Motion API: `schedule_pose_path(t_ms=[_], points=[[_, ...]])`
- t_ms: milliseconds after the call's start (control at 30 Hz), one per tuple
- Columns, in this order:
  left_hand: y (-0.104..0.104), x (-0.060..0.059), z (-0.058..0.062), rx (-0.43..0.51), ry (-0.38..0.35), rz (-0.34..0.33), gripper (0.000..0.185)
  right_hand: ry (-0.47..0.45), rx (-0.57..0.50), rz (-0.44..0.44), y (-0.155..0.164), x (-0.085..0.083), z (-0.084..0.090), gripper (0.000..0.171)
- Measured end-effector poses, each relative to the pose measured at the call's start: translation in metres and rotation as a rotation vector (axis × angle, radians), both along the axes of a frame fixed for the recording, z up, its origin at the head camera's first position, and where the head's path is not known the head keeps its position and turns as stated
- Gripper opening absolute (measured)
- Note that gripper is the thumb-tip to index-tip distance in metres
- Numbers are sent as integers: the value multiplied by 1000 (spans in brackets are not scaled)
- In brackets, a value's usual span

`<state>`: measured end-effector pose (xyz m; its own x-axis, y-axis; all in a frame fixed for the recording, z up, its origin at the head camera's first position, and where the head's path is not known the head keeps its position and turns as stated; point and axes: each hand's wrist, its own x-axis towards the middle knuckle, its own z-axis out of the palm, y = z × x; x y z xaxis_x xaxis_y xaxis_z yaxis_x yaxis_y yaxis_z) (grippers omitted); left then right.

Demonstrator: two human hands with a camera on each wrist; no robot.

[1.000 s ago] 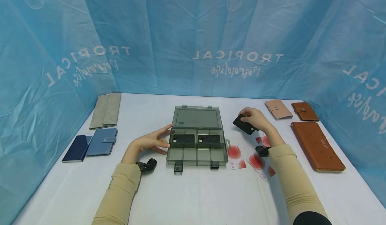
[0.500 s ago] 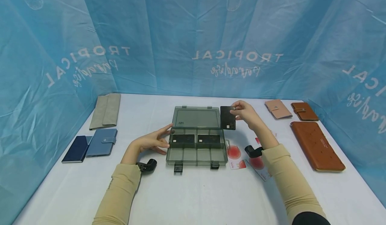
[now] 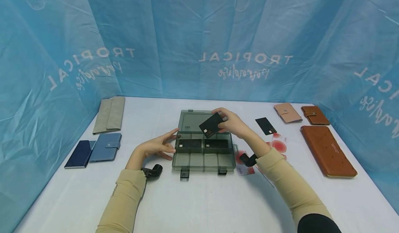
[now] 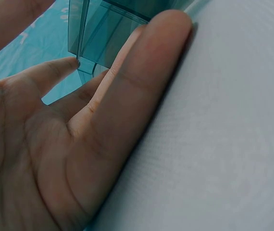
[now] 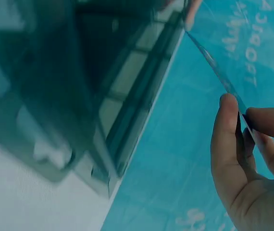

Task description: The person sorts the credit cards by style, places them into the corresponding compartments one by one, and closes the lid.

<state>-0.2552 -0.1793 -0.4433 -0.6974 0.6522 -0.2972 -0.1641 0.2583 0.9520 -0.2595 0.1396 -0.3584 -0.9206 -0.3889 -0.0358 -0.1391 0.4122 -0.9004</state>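
Note:
In the head view, a translucent grey-green divided box (image 3: 187, 163) stands with its lid (image 3: 191, 118) folded back. Two black cards (image 3: 189, 143) lie in its compartments, side by side. My right hand (image 3: 233, 122) pinches another black card (image 3: 211, 124) by one end, tilted above the lid and the box's back edge. The right wrist view shows this card (image 5: 216, 67) almost edge-on between thumb and fingers. My left hand (image 3: 158, 145) touches the box's left side with spread, fairly straight fingers; its thumb (image 4: 142, 82) lies along the white cloth in the left wrist view.
Right of the box lie a black card (image 3: 266, 126) and several red-and-white cards (image 3: 278, 146), partly behind the right arm. Farther right are a pink wallet (image 3: 287, 113), a small brown wallet (image 3: 315, 115) and a long brown one (image 3: 328, 152). Blue (image 3: 105, 147), navy (image 3: 78, 154) and beige (image 3: 109, 115) cases lie left.
My right hand has carried the black card leftward from beside the box to above its lid, turning it on the way. A black card on the table is uncovered. The left hand has stayed put.

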Motion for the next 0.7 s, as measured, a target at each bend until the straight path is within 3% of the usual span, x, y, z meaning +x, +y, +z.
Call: schedule_pose_path(t_ms=[133, 333, 700], points=[[0, -1, -1, 3, -10, 4, 97, 48, 130, 21, -17, 4, -2, 28], [1, 0, 2, 6, -5, 4, 95, 146, 364, 53, -41, 4, -8, 17], [2, 1, 4, 28, -19, -1, 96, 41, 414, 118, -65, 2, -16, 17]])
